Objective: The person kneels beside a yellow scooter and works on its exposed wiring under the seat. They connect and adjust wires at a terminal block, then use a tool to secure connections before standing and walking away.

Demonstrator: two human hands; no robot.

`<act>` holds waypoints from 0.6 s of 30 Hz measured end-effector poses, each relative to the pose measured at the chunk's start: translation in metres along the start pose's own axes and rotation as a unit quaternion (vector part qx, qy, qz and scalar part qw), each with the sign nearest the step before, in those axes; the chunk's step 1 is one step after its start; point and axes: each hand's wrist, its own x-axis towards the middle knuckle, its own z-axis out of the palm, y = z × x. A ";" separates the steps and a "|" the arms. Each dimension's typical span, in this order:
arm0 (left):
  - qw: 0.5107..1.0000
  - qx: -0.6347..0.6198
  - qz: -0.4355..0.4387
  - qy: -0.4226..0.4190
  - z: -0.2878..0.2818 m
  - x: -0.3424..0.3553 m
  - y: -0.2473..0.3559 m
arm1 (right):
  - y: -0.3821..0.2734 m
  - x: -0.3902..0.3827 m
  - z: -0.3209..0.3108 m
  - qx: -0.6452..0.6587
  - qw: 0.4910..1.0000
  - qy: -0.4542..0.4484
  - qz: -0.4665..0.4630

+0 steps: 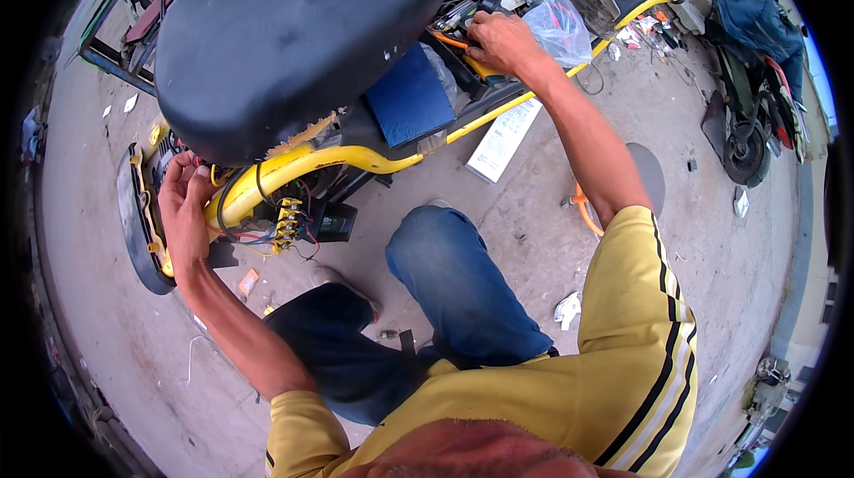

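Observation:
My left hand (185, 211) reaches in at the left end of a yellow tubular frame (356, 156), beside the black seat (294, 42). Its fingers are bent together near red and dark wires; what they pinch is hidden. A yellow terminal block (286, 224) with thin wires hangs close by, next to a black box with a small display (336, 223). On the far side, my right hand (505, 40) is over a cluttered tray of tools, fingers curled at the end of an orange-handled tool (450, 40). A blue box (409, 97) lies between seat and tray.
A clear plastic bag (556, 20) sits beyond my right hand. Beneath the frame's right part a long white box (503, 142) rests on the concrete floor. A grey round-topped stool (647, 177) stands by my right arm. A parked motorbike (747, 131) is far right, with litter scattered around.

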 end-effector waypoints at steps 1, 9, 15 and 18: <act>1.000 -0.010 -0.001 -0.005 0.000 0.000 -0.002 | 0.005 0.005 0.001 0.003 1.000 0.011 -0.001; 1.000 -0.006 -0.008 -0.011 0.002 -0.003 0.004 | 0.042 0.034 -0.013 -0.017 0.995 0.059 0.078; 0.999 -0.043 -0.003 -0.026 0.001 0.001 0.000 | 0.087 0.025 0.005 0.058 0.994 0.057 0.080; 0.999 -0.041 -0.017 -0.009 0.003 0.003 0.001 | 0.096 0.021 0.015 0.076 0.991 0.100 0.035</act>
